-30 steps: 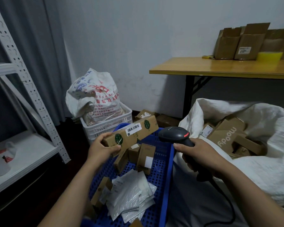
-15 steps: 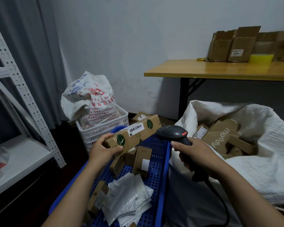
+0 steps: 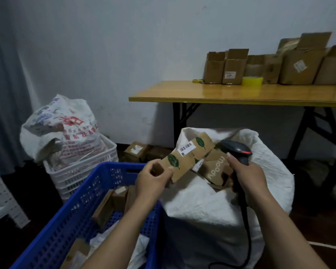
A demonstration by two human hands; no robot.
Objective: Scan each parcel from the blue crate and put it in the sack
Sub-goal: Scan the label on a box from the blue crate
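Left grip point(image 3: 152, 181) pinches the parcel point(image 3: 189, 156) at the sack point(image 3: 202, 210) mouth (barcode up); right grip point(image 3: 248, 175) clasps the scanner point(image 3: 235, 148)

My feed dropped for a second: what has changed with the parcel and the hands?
The left hand carried the long parcel rightward, from over the blue crate to over the mouth of the sack, still gripping its near end. Nothing was let go. The right hand still grips the scanner, close beside the parcel.
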